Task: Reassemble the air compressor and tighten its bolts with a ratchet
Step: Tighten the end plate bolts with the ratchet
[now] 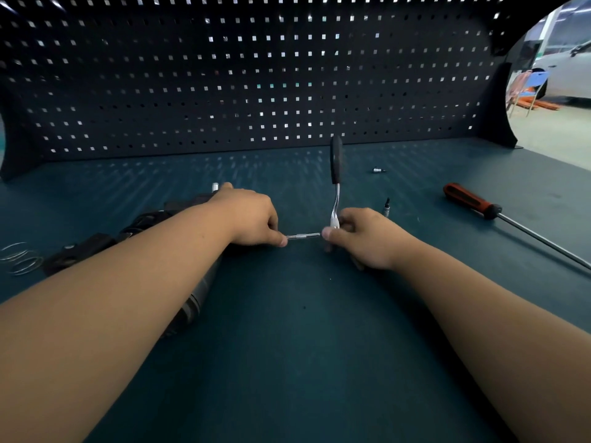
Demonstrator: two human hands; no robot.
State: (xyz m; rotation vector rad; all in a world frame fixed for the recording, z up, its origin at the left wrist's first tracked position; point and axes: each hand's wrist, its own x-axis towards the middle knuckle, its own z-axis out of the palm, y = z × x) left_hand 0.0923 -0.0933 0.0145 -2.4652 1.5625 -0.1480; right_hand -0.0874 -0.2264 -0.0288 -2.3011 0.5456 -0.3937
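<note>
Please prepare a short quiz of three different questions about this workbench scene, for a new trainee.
1. True or false: the ratchet handle points away from the person, toward the pegboard.
2. Which hand has its grip at the ratchet head: A) left hand, B) right hand?
3. Fill in: the red-and-black screwdriver lies on the ___ side of the bench.

Key: 1 true; 2 B; 3 right.
</note>
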